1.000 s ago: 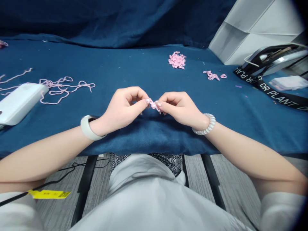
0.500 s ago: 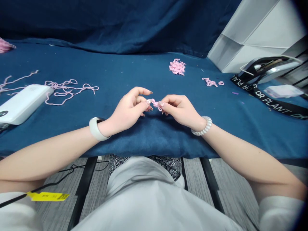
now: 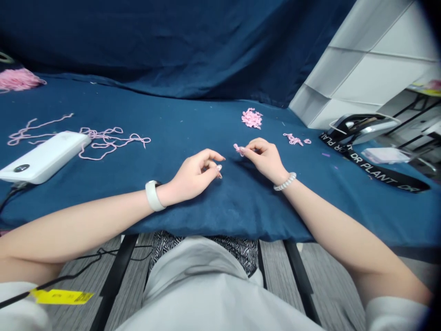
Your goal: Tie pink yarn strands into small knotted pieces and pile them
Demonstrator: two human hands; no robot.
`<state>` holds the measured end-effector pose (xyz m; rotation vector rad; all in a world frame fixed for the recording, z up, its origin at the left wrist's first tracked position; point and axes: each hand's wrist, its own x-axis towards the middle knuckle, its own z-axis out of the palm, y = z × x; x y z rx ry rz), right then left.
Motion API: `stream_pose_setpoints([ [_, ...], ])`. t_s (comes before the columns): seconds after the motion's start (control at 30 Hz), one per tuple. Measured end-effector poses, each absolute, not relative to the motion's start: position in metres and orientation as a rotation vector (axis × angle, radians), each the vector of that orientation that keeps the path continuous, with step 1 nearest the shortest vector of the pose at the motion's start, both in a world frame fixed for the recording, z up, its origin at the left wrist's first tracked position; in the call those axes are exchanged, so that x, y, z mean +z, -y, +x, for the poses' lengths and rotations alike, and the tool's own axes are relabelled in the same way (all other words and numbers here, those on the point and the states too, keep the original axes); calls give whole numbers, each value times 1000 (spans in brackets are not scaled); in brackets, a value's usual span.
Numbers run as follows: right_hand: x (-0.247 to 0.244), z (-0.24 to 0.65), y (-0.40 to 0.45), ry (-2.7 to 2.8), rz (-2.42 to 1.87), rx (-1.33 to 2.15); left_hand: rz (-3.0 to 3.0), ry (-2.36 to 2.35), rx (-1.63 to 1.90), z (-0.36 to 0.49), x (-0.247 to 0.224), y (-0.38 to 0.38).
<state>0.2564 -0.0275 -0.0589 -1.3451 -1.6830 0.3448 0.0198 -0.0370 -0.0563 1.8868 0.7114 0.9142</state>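
Between the thumb and forefinger of my right hand (image 3: 264, 158) is a small looped piece of pink yarn (image 3: 237, 148), held just above the blue cloth. Its other end is hidden by the fingers. To the left, my left hand (image 3: 198, 174) holds nothing, its curled fingers a little apart from the thumb. Beyond the hands lies a heap of short pink yarn pieces (image 3: 251, 118). Several pink yarn loops (image 3: 293, 139) lie to the right of that heap.
Long loose pink strands (image 3: 110, 138) lie at the left beside a white power bank (image 3: 46, 154) with a cable. A pink yarn bundle (image 3: 20, 79) is at the far left. On the right are a lettered black strap (image 3: 379, 170), a flat clear case (image 3: 386, 155) and a white box-like structure (image 3: 358, 78).
My left hand has let go of the pink yarn and drawn away from it. My right hand keeps the yarn, now farther from the left hand. The view has tipped upward slightly.
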Motion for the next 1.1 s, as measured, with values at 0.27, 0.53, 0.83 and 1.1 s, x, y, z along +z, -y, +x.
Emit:
stream_pose_setpoints([
  [0.27, -76, 286, -3, 1540, -1531, 147, 1963, -667, 840, 23, -58, 48],
  [0.53, -76, 304, -77, 1458, -1772, 99, 1979, -674, 813, 23, -57, 51],
  [0.83, -83, 339, -155, 1202, -2029, 100, 1999, -660, 778, 21, -56, 54],
  [1.1, -89, 350, -142, 1271, -2036, 42, 2105, -792, 697, 10, -36, 18],
])
